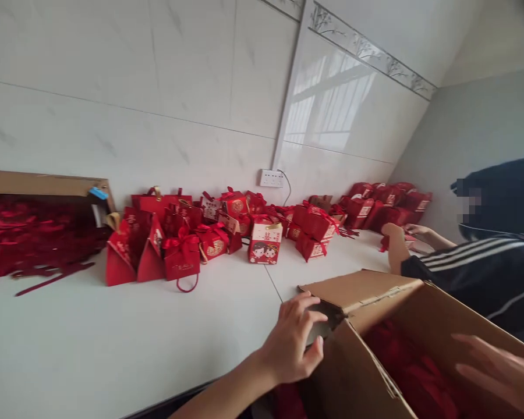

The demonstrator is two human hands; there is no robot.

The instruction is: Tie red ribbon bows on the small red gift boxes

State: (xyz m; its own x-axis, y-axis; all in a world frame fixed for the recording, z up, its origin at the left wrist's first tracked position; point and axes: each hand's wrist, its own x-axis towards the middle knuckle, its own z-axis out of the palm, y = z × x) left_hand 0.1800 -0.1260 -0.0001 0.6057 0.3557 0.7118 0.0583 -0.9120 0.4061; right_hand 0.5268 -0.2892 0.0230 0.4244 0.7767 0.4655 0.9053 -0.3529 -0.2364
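A cardboard box (pixel 445 314) with raised flaps fills the lower right, and red things (pixel 410 366) lie inside; their exact kind is hard to make out. My left hand (pixel 294 340) is beside the box's near left corner, fingers apart and slightly bent, with nothing in it. Whether its fingertips touch the cardboard I cannot tell. Over the box opening is my right hand (pixel 498 366), smeared by motion, its fingers stretched out and no object visible in them. Something red also shows below my left wrist, mostly hidden.
Red gift boxes (pixel 266 244) and red gift bags (pixel 151 244) line the white surface along the tiled wall. Another carton (pixel 48 181) at left holds many red ribbon-like strips. A co-worker (pixel 484 273) at right handles something red. A power strip (pixel 271 178) is on the wall.
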